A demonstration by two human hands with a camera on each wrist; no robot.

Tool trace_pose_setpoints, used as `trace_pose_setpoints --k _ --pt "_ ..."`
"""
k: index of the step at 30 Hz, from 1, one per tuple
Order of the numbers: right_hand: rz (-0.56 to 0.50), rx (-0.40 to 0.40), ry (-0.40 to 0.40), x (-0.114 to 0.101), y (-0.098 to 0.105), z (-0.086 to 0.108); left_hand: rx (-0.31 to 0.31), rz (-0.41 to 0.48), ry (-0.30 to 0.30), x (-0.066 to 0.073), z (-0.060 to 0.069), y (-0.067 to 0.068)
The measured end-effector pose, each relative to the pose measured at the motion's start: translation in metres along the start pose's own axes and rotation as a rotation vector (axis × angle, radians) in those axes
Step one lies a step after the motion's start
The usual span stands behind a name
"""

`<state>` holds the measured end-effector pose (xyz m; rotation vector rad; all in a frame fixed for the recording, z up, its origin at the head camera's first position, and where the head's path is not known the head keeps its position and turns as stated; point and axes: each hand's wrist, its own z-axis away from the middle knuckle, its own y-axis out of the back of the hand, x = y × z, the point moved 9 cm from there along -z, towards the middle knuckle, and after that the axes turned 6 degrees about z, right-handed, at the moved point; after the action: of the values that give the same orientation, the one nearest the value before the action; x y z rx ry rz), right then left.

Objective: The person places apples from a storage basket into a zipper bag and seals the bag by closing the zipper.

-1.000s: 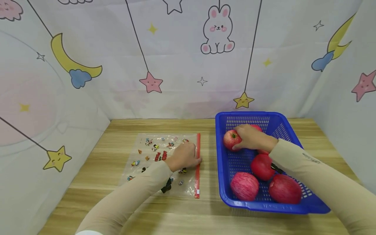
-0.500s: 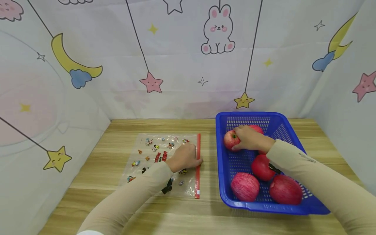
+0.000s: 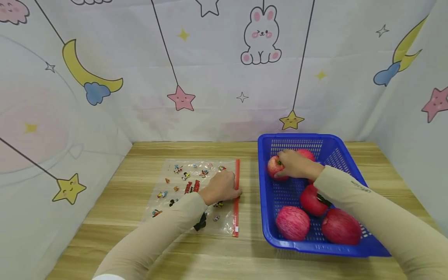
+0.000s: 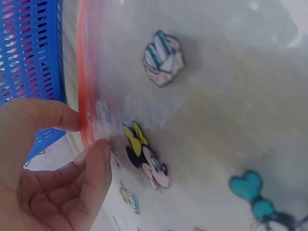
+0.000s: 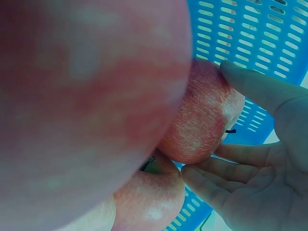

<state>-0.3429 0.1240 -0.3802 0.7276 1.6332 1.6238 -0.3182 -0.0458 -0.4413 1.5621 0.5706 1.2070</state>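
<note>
Flat on the table lies a clear zip bag [image 3: 224, 223] with cartoon prints and a red zip strip [image 3: 236, 214]. My left hand [image 3: 219, 188] rests over its right part; the left wrist view shows thumb and fingers pinching the bag at the red strip [image 4: 84, 62]. My right hand [image 3: 298, 164] reaches into the blue plastic basket [image 3: 264, 217] and grips a red apple [image 3: 274, 168] near its far left corner. In the right wrist view, thumb and fingers lie around this apple [image 5: 204, 115], its stem toward the palm. A nearer apple [image 5: 86, 96] fills much of that view.
Several other apples lie in the basket, among them one at the front left [image 3: 293, 223], one at the front right [image 3: 341, 227] and one at the back [image 3: 306, 154]. The wooden table [image 3: 224, 260] is bounded by a printed cloth [image 3: 217, 124].
Almost nothing differs. The right forearm has shifted slightly left while the hand stays on the same apple. The left hand keeps its place at the bag.
</note>
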Motion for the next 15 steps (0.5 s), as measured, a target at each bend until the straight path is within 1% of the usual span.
trace_pose_setpoints --k 5,11,15 --pt "-0.002 -0.006 -0.002 -0.0014 0.0004 -0.0005 -0.018 0.012 0.012 0.0007 -0.0013 -0.0012" --pt "0.005 -0.022 -0.011 -0.0018 -0.0007 -0.0015 -0.025 0.039 0.017 0.0007 -0.0029 -0.0022" --pt "0.008 -0.022 -0.011 -0.0022 -0.0019 -0.0036 -0.012 0.054 0.023 0.0009 -0.0026 -0.0003"
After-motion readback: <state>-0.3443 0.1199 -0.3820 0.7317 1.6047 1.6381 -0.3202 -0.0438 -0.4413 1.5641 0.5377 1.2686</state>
